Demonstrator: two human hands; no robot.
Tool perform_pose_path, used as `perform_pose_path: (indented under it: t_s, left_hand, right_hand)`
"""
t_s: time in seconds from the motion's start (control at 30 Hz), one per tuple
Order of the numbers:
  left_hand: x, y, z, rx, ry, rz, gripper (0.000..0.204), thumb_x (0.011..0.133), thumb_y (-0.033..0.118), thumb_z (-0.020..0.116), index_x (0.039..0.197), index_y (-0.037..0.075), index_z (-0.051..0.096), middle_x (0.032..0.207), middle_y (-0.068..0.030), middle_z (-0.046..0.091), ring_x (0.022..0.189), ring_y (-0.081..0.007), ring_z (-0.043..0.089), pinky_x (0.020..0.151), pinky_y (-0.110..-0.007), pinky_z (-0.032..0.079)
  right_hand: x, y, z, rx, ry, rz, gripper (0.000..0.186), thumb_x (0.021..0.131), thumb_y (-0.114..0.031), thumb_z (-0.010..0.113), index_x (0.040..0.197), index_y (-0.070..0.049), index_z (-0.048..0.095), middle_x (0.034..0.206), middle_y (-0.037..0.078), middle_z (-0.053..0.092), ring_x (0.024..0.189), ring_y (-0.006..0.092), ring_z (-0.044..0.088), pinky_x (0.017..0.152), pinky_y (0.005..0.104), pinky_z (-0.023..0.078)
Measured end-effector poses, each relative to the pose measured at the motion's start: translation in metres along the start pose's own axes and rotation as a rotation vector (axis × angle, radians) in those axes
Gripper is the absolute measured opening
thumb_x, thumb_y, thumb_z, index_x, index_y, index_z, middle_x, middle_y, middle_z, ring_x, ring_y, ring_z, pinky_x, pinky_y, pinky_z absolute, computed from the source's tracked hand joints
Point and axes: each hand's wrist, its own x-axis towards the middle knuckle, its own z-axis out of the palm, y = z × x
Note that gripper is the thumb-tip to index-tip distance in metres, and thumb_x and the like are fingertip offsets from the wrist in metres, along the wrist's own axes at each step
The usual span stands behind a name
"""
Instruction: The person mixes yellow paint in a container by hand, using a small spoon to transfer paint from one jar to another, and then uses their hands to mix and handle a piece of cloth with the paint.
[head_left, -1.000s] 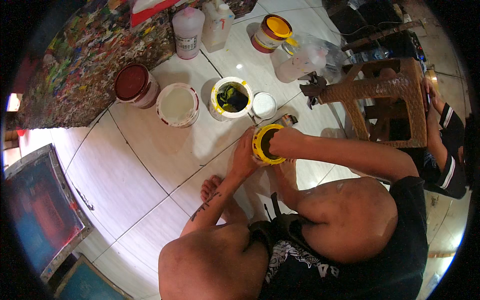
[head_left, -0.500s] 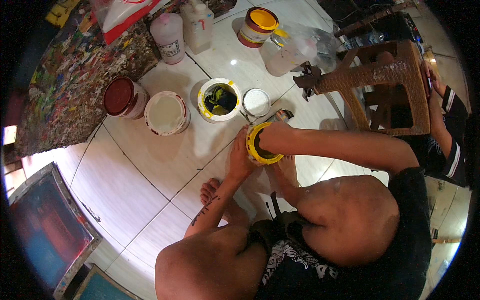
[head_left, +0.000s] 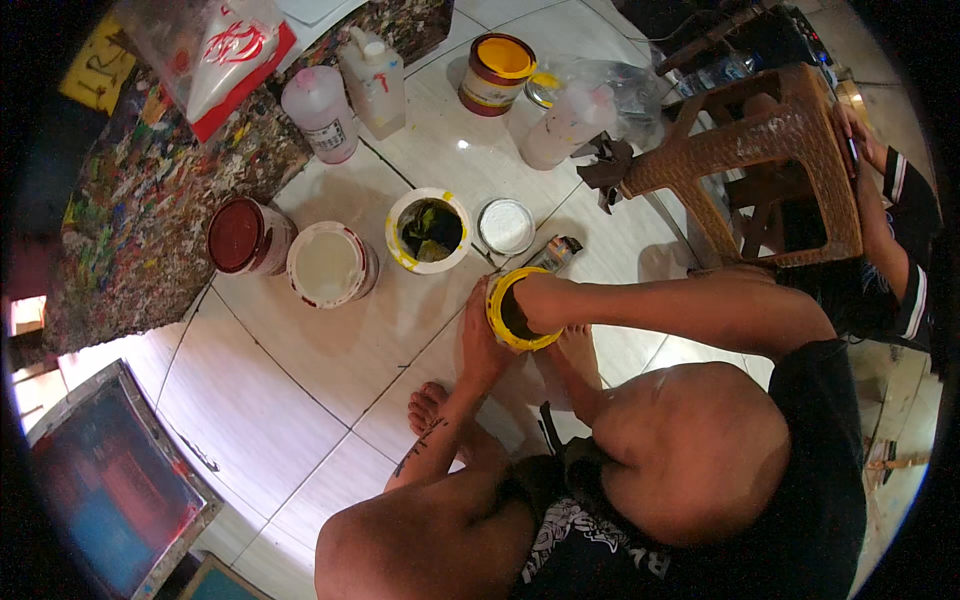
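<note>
Between my feet, my left hand (head_left: pixel 482 345) wraps round the near left side of a yellow-rimmed tub (head_left: pixel 516 342). My right hand (head_left: pixel 541 302) reaches down inside that tub, so its fingers are hidden from sight. Just beyond stands a white tub (head_left: pixel 428 266) with yellow smears on its rim and dark, yellow-stained contents. Beside it is a round silvery-white lid or tin (head_left: pixel 506 227). A small dark tube or packet (head_left: pixel 559 252) lies right by the held tub.
A dark red paint tub (head_left: pixel 235 238) and a tub of whitish liquid (head_left: pixel 328 262) stand left. Farther off are plastic bottles (head_left: pixel 320 115) and a yellow paint tin (head_left: pixel 502 58). A brown stool (head_left: pixel 740 165) is at right, near another person's hand (head_left: pixel 858 140). Framed screens (head_left: pixel 115 490) lean left.
The view has shifted slightly. My left hand still holds the yellow-rimmed tub and my right hand is still inside it. The dark contents of the white tub look lower.
</note>
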Motion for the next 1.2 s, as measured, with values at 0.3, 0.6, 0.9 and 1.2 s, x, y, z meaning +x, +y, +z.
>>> perform_pose_path:
  t_s: [0.3,0.6,0.9,1.2]
  left_hand:
    - [-0.009,-0.008,0.016,0.017,0.114,-0.069,0.103,0.060,0.025,0.087,0.140,-0.002,0.029,0.142,-0.0237,0.037,0.131,-0.0395,0.037,0.110,-0.045,0.029]
    - [-0.028,0.010,0.030,-0.190,0.226,-0.138,0.105,0.066,0.017,0.082,0.146,0.003,0.016,0.141,-0.0140,0.040,0.129,-0.0266,0.041,0.110,-0.040,0.031]
    - [-0.032,0.000,0.026,-0.103,0.152,-0.071,0.108,0.065,0.014,0.084,0.145,0.000,0.012,0.150,-0.0224,0.021,0.137,-0.0377,0.026,0.113,-0.045,0.022]
    - [-0.035,-0.013,0.025,0.030,0.114,-0.042,0.110,0.063,0.013,0.085,0.145,-0.001,0.013,0.147,-0.0220,0.026,0.135,-0.0370,0.030,0.113,-0.044,0.024]
  right_hand:
    - [-0.001,-0.010,0.025,0.835,0.103,0.487,0.020,0.071,-0.013,0.055,0.075,0.003,0.068,0.070,0.018,0.066,0.062,0.0304,0.065,0.057,0.0393,0.051]
    - [-0.020,-0.013,0.022,0.654,0.315,0.252,0.018,0.070,-0.006,0.059,0.080,0.006,0.068,0.080,0.024,0.067,0.072,0.0377,0.068,0.065,0.0437,0.055]
    - [-0.040,-0.022,0.015,-0.038,0.357,-0.052,0.015,0.069,-0.015,0.069,0.079,-0.004,0.070,0.082,0.017,0.068,0.080,0.0313,0.069,0.066,0.0422,0.057]
    - [-0.046,-0.007,0.004,-0.220,0.345,-0.266,0.009,0.073,-0.015,0.064,0.077,-0.010,0.071,0.082,0.011,0.067,0.076,0.0270,0.068,0.060,0.0381,0.055]
